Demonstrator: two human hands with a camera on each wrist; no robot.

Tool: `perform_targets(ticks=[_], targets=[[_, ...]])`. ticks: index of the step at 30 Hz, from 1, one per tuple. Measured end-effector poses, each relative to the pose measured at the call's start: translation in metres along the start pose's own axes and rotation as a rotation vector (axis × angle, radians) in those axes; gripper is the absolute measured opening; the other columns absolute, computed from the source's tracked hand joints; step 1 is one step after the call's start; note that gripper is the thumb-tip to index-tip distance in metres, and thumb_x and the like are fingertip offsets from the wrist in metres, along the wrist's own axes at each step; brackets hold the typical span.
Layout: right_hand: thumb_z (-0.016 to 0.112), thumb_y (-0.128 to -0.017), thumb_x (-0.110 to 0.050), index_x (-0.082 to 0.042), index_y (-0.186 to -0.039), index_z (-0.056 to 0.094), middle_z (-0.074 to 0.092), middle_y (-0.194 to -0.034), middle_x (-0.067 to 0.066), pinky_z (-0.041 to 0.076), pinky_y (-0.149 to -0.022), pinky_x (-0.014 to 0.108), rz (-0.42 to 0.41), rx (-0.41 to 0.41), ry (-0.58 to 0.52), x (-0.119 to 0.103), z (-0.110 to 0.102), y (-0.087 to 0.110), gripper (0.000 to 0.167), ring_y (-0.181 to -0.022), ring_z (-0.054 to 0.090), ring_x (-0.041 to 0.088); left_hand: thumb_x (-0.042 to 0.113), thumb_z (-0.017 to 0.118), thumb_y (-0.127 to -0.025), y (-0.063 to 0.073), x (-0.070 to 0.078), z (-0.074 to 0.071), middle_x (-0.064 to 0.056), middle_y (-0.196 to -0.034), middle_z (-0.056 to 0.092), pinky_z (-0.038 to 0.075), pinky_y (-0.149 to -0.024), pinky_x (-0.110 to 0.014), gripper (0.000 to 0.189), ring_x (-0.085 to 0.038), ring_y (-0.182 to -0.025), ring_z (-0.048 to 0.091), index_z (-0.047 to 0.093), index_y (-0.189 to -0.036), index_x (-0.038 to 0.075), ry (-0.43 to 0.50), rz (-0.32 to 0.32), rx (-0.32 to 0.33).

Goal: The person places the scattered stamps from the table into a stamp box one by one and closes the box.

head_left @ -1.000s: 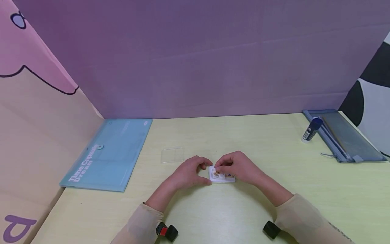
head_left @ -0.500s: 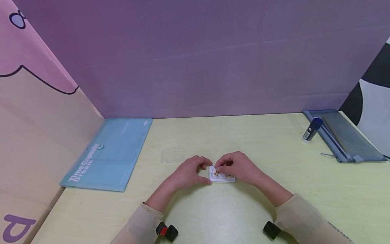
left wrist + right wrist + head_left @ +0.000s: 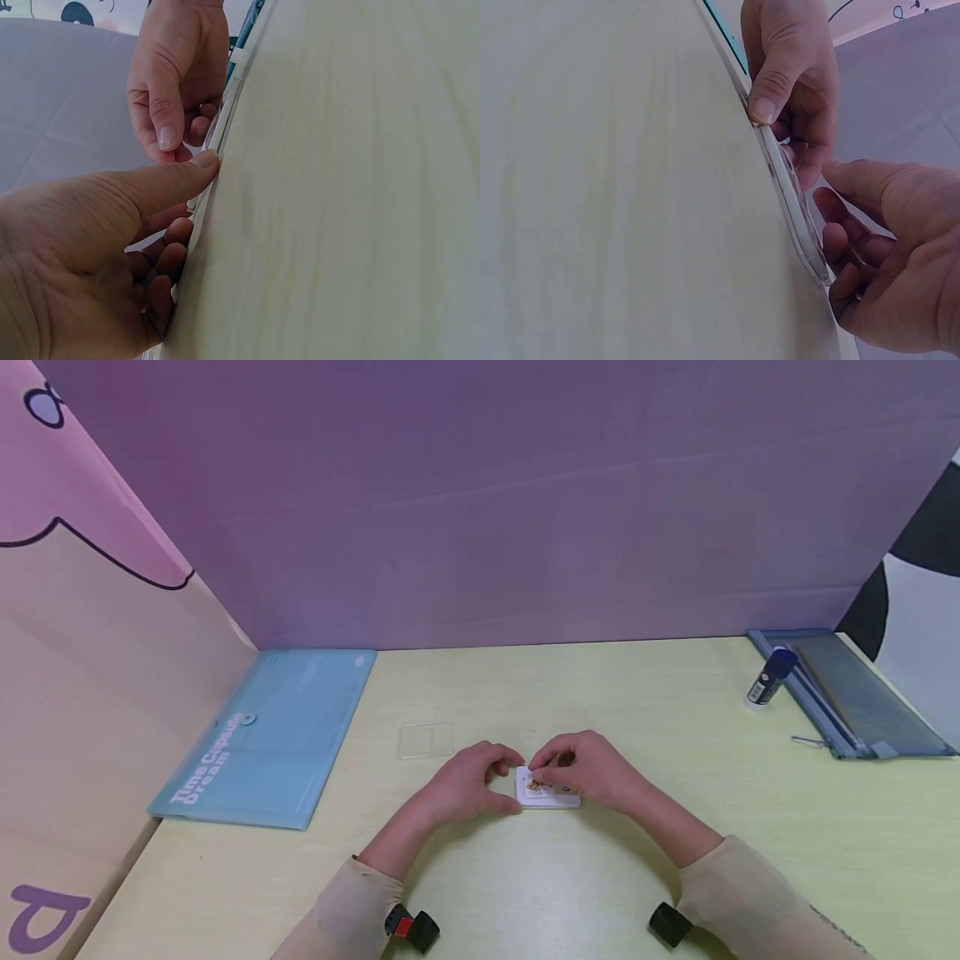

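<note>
A small white stack of cards [image 3: 542,799] with rounded corners lies flat in the middle of the table, a small brown picture on its top. My left hand [image 3: 474,785] grips its left end, thumb at the near corner and index finger at the far one. In the right wrist view that thumb [image 3: 765,109] touches the stack's end. My right hand [image 3: 592,770] bends over the top, thumb and index finger together at the upper card's far left part. A thin clear edge [image 3: 804,196] stands slightly raised there. The right fingertips' exact contact is partly hidden.
A clear, shallow plastic lid [image 3: 425,741] lies behind the left hand. The blue document folder [image 3: 270,743] is at the left. At the right a glue stick [image 3: 771,679] stands beside a blue mesh zip pouch [image 3: 862,693]. A purple partition [image 3: 525,510] closes the back.
The right thumb and index finger stay on the top of the stack with barely any shift. The left hand holds its place.
</note>
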State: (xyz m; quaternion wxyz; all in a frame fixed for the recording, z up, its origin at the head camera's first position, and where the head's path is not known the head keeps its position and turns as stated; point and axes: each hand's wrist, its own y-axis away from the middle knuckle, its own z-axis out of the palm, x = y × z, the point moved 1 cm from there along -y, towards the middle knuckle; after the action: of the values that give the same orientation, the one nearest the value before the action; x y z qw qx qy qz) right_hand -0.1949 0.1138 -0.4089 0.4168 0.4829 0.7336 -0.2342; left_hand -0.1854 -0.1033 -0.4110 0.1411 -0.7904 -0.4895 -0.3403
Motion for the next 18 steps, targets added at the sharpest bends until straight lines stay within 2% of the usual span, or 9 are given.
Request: perform_targets(ticks=[18], targets=[[0.077, -0.089, -0.013, -0.015, -0.093, 0.077, 0.067, -0.085, 0.0, 0.046, -0.07, 0.035, 0.007, 0.005, 0.001, -0.0036, -0.0018, -0.0005, 0.004, -0.078, 0.057, 0.021, 0.02, 0.088, -0.08, 0.0003, 0.0005, -0.0003, 0.003, -0.101, 0.056, 0.043, -0.078, -0.029, 0.051, -0.016, -0.092, 0.05, 0.065, -0.125, 0.015, 0.004, -0.005, -0.003]])
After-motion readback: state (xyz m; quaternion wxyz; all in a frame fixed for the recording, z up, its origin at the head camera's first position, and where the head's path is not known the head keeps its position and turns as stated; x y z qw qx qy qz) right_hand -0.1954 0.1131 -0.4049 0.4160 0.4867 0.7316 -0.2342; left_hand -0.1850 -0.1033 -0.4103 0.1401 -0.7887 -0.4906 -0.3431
